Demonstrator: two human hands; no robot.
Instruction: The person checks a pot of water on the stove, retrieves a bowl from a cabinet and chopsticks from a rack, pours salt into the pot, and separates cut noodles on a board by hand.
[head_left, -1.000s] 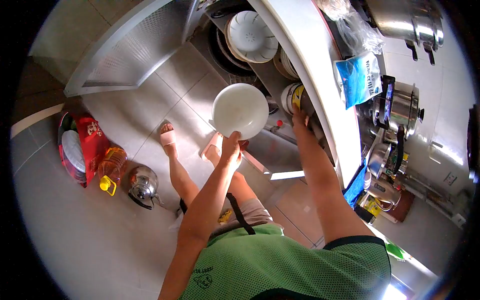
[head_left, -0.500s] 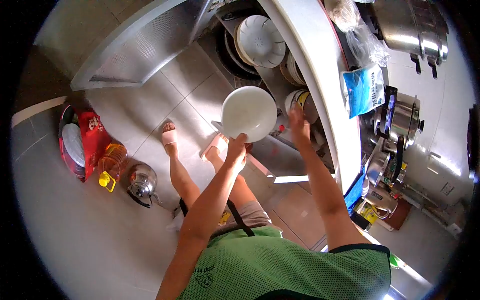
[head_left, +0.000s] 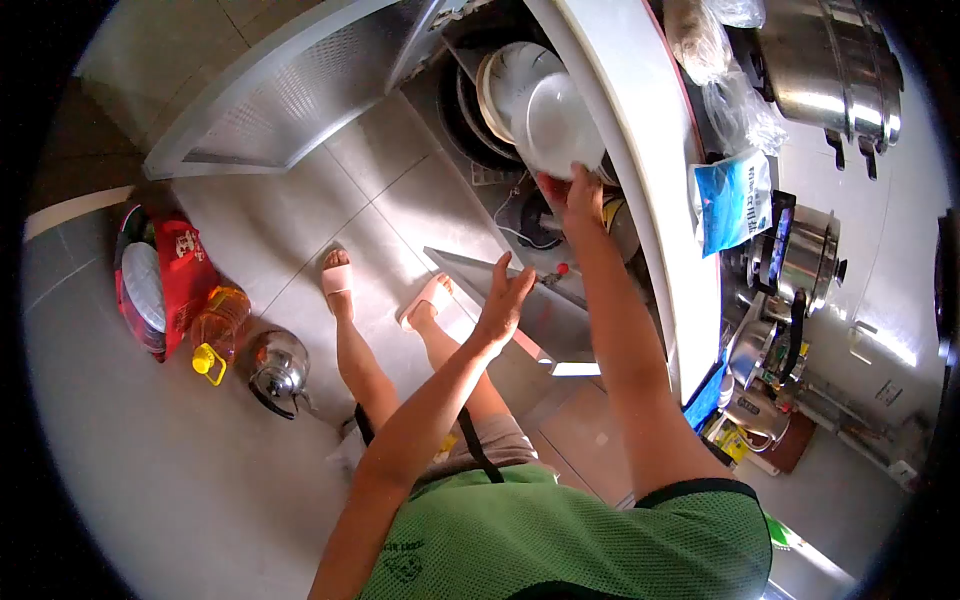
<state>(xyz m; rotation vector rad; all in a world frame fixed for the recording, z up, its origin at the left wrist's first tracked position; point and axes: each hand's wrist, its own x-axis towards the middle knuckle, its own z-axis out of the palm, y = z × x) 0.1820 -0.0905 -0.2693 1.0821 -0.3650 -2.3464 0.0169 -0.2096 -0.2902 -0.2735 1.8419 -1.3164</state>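
A white bowl [head_left: 558, 125] is gripped at its near rim by my right hand [head_left: 583, 200], inside the open cupboard. It overlaps a larger white bowl [head_left: 512, 75] with a fluted inside; I cannot tell whether the two touch. Behind that one, dark pans [head_left: 458, 115] stand on the cupboard floor. My left hand [head_left: 505, 305] holds nothing, its fingers apart, in front of the cupboard opening. Below my right wrist a round container [head_left: 620, 228] with a yellow band is partly hidden by the arm.
One cupboard door [head_left: 290, 105] stands open at the upper left, another [head_left: 490, 295] near my left hand. The white counter edge [head_left: 640, 150] runs along the right. On the floor at left are a red bag [head_left: 185, 265], an oil bottle [head_left: 220, 320] and a steel kettle [head_left: 280, 365].
The white bowl has passed from my left hand to my right and moved up into the cupboard over the fluted bowl. My left hand has let go and opened.
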